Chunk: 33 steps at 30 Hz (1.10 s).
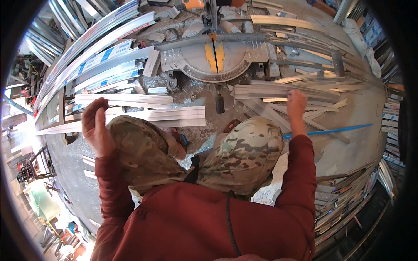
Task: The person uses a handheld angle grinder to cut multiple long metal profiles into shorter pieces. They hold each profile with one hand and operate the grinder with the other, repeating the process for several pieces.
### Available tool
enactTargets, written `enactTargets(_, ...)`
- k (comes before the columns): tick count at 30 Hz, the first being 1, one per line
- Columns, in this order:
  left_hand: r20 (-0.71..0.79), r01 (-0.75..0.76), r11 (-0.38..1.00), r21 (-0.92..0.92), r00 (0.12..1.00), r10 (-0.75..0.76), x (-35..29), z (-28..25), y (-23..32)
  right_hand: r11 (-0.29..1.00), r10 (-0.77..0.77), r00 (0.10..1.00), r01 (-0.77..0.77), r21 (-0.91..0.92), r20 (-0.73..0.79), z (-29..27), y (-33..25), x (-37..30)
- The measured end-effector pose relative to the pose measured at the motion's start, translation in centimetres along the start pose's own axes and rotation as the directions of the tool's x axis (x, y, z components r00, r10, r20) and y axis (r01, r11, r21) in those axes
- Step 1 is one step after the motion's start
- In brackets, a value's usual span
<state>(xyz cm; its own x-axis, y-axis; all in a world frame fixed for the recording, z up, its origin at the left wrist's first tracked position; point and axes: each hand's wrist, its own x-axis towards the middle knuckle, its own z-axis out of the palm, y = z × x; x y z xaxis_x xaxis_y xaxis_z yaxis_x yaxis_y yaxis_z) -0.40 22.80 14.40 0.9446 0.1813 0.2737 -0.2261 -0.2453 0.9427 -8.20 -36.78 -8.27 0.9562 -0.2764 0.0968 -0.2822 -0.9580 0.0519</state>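
Note:
My left hand (95, 128) is raised beside my left knee, fingers loosely bent and thumb apart, with nothing visible in it. Close by, long pale metal profiles (176, 116) lie across the floor in front of my knees. On the other side, my right hand (297, 104) is closed at the edge of some grooved metal profiles (261, 90), which look slightly smeared by motion. Its fingertips are partly hidden, so how many pieces it grips I cannot tell. Ahead of me stands a mitre saw (237, 56) with a yellow insert and a round metal base.
Stacked profiles with blue-printed film (102, 58) fan out at the left. More cut strips (305, 37) lie right of the saw. A blue strip (335, 130) rests on the floor at right. Offcuts and shavings surround the saw; racks of profiles (392, 126) line the right edge.

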Motion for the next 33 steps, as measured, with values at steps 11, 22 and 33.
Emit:
enactTargets(11,0.262,-0.014,0.877,-0.480,0.952,0.158,-3.4,5.7,3.0,0.931,0.198,0.420,-0.363,0.036,-0.885,-34.4,16.4,-9.0)
enactTargets(22,0.639,0.477,0.444,-0.758,0.681,0.359,-9.8,12.5,11.6,0.832,-0.325,0.706,0.530,0.165,-0.629,-42.1,-15.9,-13.8)
enactTargets(33,0.766,0.844,0.058,-0.533,0.511,-0.390,-10.3,15.7,0.9,0.931,-0.312,0.834,0.174,0.319,0.456,-39.4,-23.9,-3.7)
